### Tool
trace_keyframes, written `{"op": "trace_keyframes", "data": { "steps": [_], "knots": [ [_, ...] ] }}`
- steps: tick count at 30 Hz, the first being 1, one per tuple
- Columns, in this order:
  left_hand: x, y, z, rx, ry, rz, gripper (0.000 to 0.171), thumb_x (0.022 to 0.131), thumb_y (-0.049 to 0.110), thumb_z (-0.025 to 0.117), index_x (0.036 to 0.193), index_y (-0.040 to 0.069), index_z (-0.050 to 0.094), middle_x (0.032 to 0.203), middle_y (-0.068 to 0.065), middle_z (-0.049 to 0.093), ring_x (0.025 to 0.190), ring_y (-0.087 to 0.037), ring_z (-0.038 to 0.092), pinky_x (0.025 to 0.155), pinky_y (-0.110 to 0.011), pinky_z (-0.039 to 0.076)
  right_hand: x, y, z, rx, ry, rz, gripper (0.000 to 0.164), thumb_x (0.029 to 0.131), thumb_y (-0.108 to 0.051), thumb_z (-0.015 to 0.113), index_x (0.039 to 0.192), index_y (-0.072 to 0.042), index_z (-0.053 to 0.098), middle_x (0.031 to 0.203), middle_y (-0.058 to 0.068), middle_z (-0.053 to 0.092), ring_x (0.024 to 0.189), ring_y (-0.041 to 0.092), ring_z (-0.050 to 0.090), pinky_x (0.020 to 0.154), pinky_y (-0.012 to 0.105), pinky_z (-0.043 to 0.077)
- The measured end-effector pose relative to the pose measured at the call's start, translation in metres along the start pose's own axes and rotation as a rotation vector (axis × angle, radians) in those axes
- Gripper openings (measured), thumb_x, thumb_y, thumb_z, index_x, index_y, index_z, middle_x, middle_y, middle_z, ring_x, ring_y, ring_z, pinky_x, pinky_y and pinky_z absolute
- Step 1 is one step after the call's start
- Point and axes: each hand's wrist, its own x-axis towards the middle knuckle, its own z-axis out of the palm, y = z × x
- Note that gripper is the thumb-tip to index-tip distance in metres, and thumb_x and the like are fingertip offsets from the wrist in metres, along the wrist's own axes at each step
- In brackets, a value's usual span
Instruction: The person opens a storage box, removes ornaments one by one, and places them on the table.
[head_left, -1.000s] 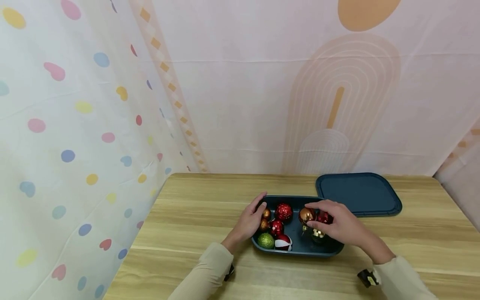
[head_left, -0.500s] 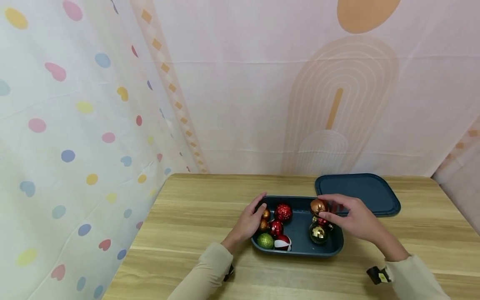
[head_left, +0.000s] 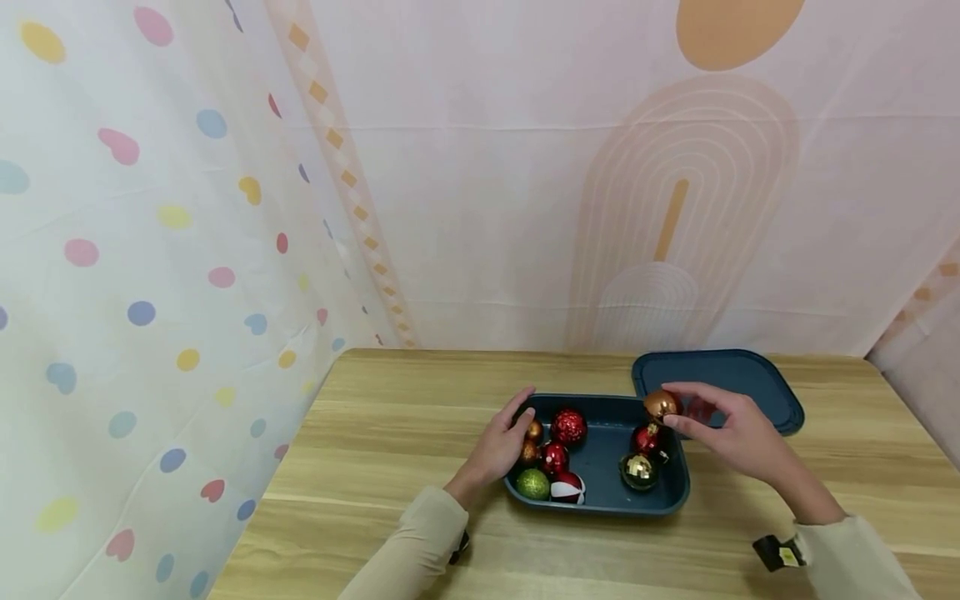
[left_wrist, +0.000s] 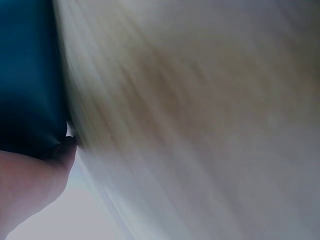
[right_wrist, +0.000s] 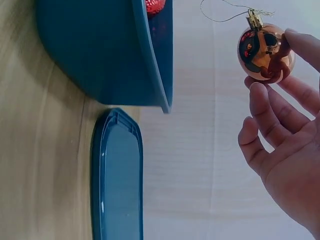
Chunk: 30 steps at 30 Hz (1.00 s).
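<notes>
My right hand [head_left: 738,429] pinches a shiny copper Christmas ball [right_wrist: 266,53] between thumb and fingers, above the right end of a dark blue box [head_left: 603,507]. In the right wrist view a thread loop hangs from its gold cap. With thumb over the rim, my left hand [head_left: 495,446] grips the box's left end. Inside, at left, are a red glitter ball [head_left: 568,426], a shiny red ball [head_left: 554,457], a green ball [head_left: 532,484], a red-and-white ball [head_left: 567,487] and copper balls [head_left: 529,452]. At right lie a gold mirrored ball [head_left: 638,472] and a red ball [head_left: 646,439].
A flat dark blue lid [head_left: 723,375] lies behind the box to the right, near the table's back edge. The box and lid rest on a wood-grain table [head_left: 405,417]. A patterned cloth [head_left: 480,208] hangs behind it.
My right hand has moved right and up with the copper ball, from over the box's middle to its right end. The gold and red balls there now show more fully. My left hand stays put.
</notes>
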Motion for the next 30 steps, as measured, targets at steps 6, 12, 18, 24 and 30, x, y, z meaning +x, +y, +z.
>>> {"op": "trace_keyframes", "data": {
  "steps": [6, 12, 18, 24, 30],
  "knots": [
    [0.001, -0.001, 0.001, -0.009, 0.009, 0.0, 0.048, 0.107, 0.041, 0.041, 0.154, 0.03, 0.036, 0.161, 0.004, 0.03, 0.149, -0.027, 0.024, 0.119, -0.057, 0.021, -0.005, 0.016, -0.007, 0.041, 0.006, 0.075, 0.034, 0.095, -0.017, 0.068, 0.128, -0.01, 0.064, 0.095, -0.002, 0.067, 0.074, 0.01, 0.058, 0.056, 0.025, 0.048],
    [0.002, -0.001, 0.002, 0.001, 0.005, -0.007, 0.049, 0.107, 0.042, 0.039, 0.154, 0.03, 0.035, 0.161, 0.004, 0.029, 0.149, -0.026, 0.023, 0.119, -0.056, 0.021, -0.014, 0.037, -0.013, 0.11, 0.02, 0.131, 0.035, 0.099, -0.015, 0.063, 0.132, -0.004, 0.06, 0.106, -0.017, 0.064, 0.083, 0.012, 0.065, 0.064, 0.026, 0.054],
    [0.003, -0.002, 0.002, 0.001, 0.006, -0.002, 0.048, 0.107, 0.04, 0.04, 0.154, 0.03, 0.036, 0.161, 0.004, 0.03, 0.149, -0.026, 0.023, 0.119, -0.056, 0.02, -0.024, 0.052, -0.015, 0.13, 0.008, 0.214, 0.039, 0.1, -0.02, 0.062, 0.134, -0.001, 0.058, 0.108, -0.019, 0.061, 0.087, 0.005, 0.064, 0.07, 0.025, 0.056],
    [0.003, -0.003, 0.001, -0.002, 0.007, 0.005, 0.048, 0.107, 0.04, 0.04, 0.154, 0.029, 0.036, 0.161, 0.005, 0.029, 0.15, -0.026, 0.023, 0.119, -0.056, 0.02, -0.033, 0.069, -0.011, 0.163, -0.059, 0.312, 0.045, 0.1, -0.025, 0.062, 0.137, 0.0, 0.054, 0.114, -0.018, 0.059, 0.09, -0.001, 0.061, 0.071, 0.025, 0.053],
    [0.002, -0.003, 0.001, 0.009, 0.01, 0.003, 0.049, 0.107, 0.042, 0.04, 0.154, 0.03, 0.036, 0.16, 0.005, 0.03, 0.149, -0.025, 0.024, 0.12, -0.055, 0.021, -0.039, 0.08, -0.002, 0.225, -0.08, 0.289, 0.042, 0.099, -0.016, 0.062, 0.135, 0.004, 0.054, 0.112, -0.012, 0.062, 0.086, 0.002, 0.059, 0.065, 0.026, 0.051]
  ]
}}
